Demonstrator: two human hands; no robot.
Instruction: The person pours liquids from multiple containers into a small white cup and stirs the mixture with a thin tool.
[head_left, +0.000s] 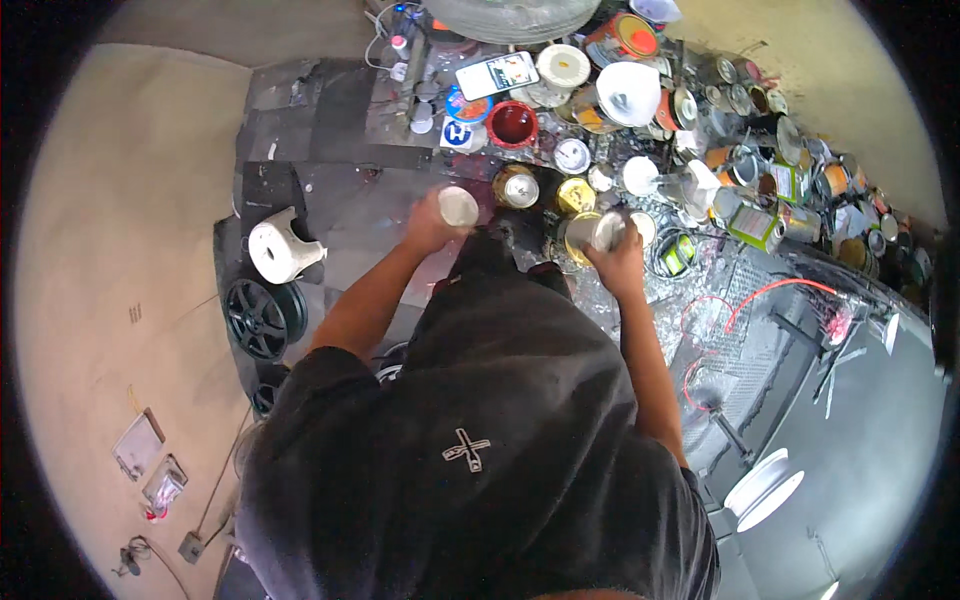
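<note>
My left hand is closed around a small whitish cup, held upright over the dark floor to the left of the cans. In my right hand is a pale, silvery round container, gripped from its right side and blurred, so its exact kind is unclear. It is beside a yellow-rimmed can, partly covering it. Just beyond stand a can with a silver top and a golden can.
A red-filled tub, a phone and a white bowl lie farther off. Many paint cans crowd the right. At left are a white stool and a dark wheel rim. A red hose curves at right.
</note>
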